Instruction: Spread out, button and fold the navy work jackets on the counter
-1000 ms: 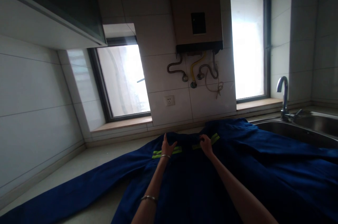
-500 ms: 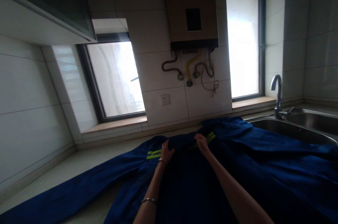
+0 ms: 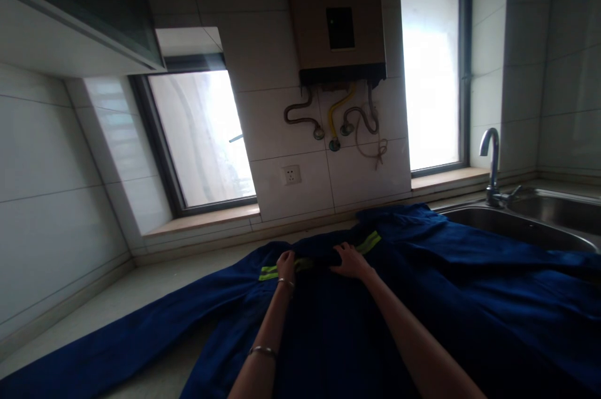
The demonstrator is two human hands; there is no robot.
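Observation:
A dark blue work jacket (image 3: 422, 299) with yellow-green reflective stripes (image 3: 270, 272) lies spread over the kitchen counter, one sleeve (image 3: 107, 349) stretched out to the left. My left hand (image 3: 285, 264) pinches the cloth near the collar, right by the left stripe. My right hand (image 3: 350, 261) rests flat on the collar area, fingers spread, pressing the fabric down. Both forearms reach forward over the jacket's back.
A steel sink (image 3: 526, 223) with a curved tap (image 3: 491, 164) sits at the right, partly under the jacket. A water heater (image 3: 335, 17) with hoses hangs on the tiled wall above a socket (image 3: 291, 174). Windows (image 3: 201, 136) flank it; the counter (image 3: 154, 286) runs left.
My left hand closed onto the cloth by the stripe, and my right hand flattened out on the collar. The view shifted a little to the right and upward.

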